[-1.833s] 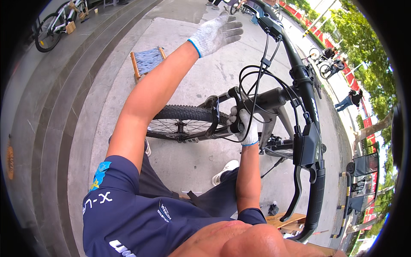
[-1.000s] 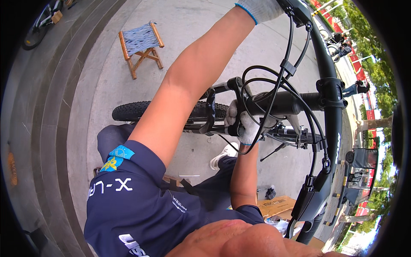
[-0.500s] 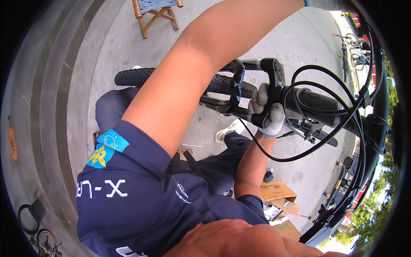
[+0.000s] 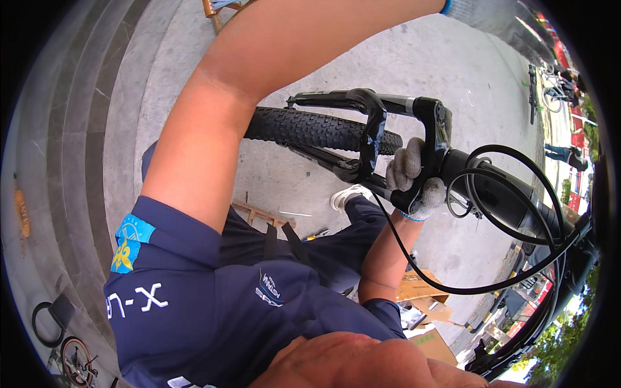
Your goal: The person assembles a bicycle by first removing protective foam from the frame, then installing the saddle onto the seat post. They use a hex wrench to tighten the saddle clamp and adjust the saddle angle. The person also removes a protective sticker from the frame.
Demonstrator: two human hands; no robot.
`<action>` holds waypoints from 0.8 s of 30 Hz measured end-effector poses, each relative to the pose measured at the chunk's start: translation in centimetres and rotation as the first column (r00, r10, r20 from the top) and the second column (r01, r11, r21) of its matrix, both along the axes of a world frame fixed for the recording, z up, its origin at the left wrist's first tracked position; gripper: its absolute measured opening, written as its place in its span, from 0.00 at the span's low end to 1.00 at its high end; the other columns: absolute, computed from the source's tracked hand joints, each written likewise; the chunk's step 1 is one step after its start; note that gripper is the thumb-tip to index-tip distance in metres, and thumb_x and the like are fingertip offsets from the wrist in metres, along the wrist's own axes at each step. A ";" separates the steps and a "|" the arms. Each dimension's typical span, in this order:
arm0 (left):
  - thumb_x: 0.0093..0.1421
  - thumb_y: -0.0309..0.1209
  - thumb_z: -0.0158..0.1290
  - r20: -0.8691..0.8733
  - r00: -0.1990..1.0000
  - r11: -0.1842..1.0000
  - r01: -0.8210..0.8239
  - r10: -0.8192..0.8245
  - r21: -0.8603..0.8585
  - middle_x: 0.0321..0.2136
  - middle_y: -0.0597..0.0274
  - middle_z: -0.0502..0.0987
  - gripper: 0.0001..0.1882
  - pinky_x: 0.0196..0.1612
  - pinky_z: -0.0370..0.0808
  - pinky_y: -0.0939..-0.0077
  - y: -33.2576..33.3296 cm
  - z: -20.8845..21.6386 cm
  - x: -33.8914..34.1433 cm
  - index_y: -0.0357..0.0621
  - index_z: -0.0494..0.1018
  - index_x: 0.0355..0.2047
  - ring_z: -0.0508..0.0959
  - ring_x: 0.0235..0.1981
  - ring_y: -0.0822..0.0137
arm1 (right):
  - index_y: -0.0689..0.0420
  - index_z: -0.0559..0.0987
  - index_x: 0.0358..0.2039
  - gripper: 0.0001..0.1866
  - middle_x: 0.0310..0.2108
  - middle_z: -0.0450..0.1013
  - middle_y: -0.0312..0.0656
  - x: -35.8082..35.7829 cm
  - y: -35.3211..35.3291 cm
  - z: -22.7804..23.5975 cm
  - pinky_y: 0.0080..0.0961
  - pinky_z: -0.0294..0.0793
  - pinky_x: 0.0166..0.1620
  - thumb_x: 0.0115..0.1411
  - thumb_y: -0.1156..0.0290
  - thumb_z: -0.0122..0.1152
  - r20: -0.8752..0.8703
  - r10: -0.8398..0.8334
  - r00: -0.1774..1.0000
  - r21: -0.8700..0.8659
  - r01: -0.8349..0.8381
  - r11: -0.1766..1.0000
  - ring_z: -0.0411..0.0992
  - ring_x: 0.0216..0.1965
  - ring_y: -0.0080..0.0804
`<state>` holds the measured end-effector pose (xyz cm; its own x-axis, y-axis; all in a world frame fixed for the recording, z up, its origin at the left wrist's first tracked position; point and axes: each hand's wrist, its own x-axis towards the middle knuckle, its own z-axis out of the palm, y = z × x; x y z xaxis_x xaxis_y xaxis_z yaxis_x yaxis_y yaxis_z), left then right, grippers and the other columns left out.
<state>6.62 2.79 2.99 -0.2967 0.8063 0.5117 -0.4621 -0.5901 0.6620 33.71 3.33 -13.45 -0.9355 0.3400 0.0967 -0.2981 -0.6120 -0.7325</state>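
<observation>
My right hand (image 4: 414, 178), in a white glove with grey fingers, is wrapped round the black crown of a bicycle fork (image 4: 433, 139). Between the fork's legs runs a knobby front tyre (image 4: 310, 127), partly hidden by my left arm. A thick black tube (image 4: 491, 178) leads right from the crown, with black cables (image 4: 511, 284) looping around it. My left arm crosses above the wheel. At the upper right, my gloved left hand (image 4: 504, 26) reaches the picture's dark rim; its fingers and whatever they touch cannot be made out.
Stone steps (image 4: 77, 129) rise on the left. A wooden stool (image 4: 217, 16) is cut off at the top. Cardboard boxes (image 4: 420, 288) lie beyond my right elbow. Bicycles (image 4: 553, 94) and a person (image 4: 566, 155) are at the far right; another bicycle (image 4: 77, 362) is lower left.
The fork, with my right hand still round it, sits slightly farther right and lower in view. My left elbow has shifted left, and more of the left glove shows.
</observation>
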 end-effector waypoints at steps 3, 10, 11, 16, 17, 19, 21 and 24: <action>0.74 0.61 0.55 -0.589 0.807 0.922 -0.192 -0.046 -0.336 0.58 0.37 0.78 0.42 0.58 0.84 0.57 -6.2 -3.6 -0.9 0.32 0.69 0.67 0.86 0.51 0.47 | 0.59 0.65 0.68 0.43 0.33 0.68 0.38 -0.2 -0.5 -0.3 0.25 0.73 0.24 0.62 0.57 0.82 -0.071 -0.020 0.997 -0.011 0.019 1.000 0.71 0.26 0.26; 0.65 0.50 0.67 -0.896 0.060 0.582 -0.741 -0.439 -0.335 0.47 0.48 0.86 0.31 0.52 0.84 0.56 -21.8 -9.5 4.8 0.44 0.78 0.61 0.87 0.48 0.44 | 0.54 0.62 0.78 0.66 0.31 0.68 0.38 -2.0 -0.4 -1.1 0.20 0.66 0.21 0.51 0.24 0.76 -0.310 -0.043 0.950 -0.059 0.026 0.998 0.67 0.25 0.26; 0.65 0.50 0.66 -0.934 0.042 0.592 -0.763 -0.355 -0.259 0.45 0.49 0.86 0.29 0.50 0.84 0.54 -22.9 -10.9 5.8 0.45 0.78 0.59 0.87 0.47 0.45 | 0.54 0.64 0.77 0.63 0.31 0.69 0.39 -2.2 0.0 -0.8 0.21 0.67 0.21 0.53 0.22 0.73 -0.334 -0.027 0.942 -0.020 0.022 1.000 0.66 0.24 0.26; 0.57 0.36 0.72 -0.985 0.082 0.597 -0.786 -0.155 -0.160 0.53 0.54 0.84 0.31 0.57 0.81 0.57 -36.9 -17.1 1.2 0.50 0.78 0.60 0.84 0.55 0.48 | 0.53 0.65 0.77 0.62 0.32 0.71 0.42 0.4 1.5 1.6 0.22 0.71 0.21 0.54 0.23 0.73 -0.444 0.003 0.896 -0.095 -0.051 0.994 0.70 0.23 0.27; 0.56 0.31 0.72 -0.933 0.225 0.367 -0.873 -0.280 -0.320 0.63 0.55 0.80 0.31 0.63 0.79 0.58 -41.0 -18.2 -0.1 0.51 0.79 0.61 0.80 0.63 0.47 | 0.53 0.65 0.78 0.62 0.32 0.71 0.42 1.2 1.5 1.8 0.22 0.71 0.21 0.54 0.23 0.73 -0.400 -0.023 0.916 -0.041 0.007 0.999 0.70 0.23 0.27; 0.61 0.29 0.67 -0.330 0.114 -0.147 -0.986 -0.937 0.077 0.71 0.50 0.73 0.29 0.71 0.72 0.57 -48.9 -19.7 -4.4 0.56 0.79 0.64 0.75 0.69 0.42 | 0.53 0.65 0.78 0.62 0.32 0.70 0.42 2.7 1.5 2.1 0.22 0.71 0.21 0.54 0.23 0.73 -0.394 -0.023 0.919 -0.047 0.004 0.999 0.70 0.23 0.27; 0.68 0.34 0.64 -0.849 0.107 -0.367 -0.924 -0.517 0.108 0.68 0.50 0.77 0.25 0.70 0.73 0.58 -53.2 -21.3 -7.8 0.54 0.79 0.65 0.77 0.68 0.46 | 0.53 0.65 0.78 0.62 0.32 0.70 0.42 3.4 1.2 1.9 0.22 0.71 0.21 0.54 0.23 0.73 -0.400 -0.035 0.916 -0.045 0.018 0.999 0.70 0.23 0.27; 0.73 0.38 0.63 -0.982 -0.064 -0.341 -0.932 -0.176 0.122 0.63 0.50 0.81 0.22 0.67 0.75 0.62 -55.3 -23.0 -6.9 0.47 0.80 0.64 0.80 0.65 0.53 | 0.53 0.65 0.78 0.62 0.32 0.70 0.42 3.7 1.1 1.4 0.22 0.71 0.21 0.55 0.23 0.72 -0.358 -0.034 0.933 -0.040 0.020 0.999 0.70 0.23 0.27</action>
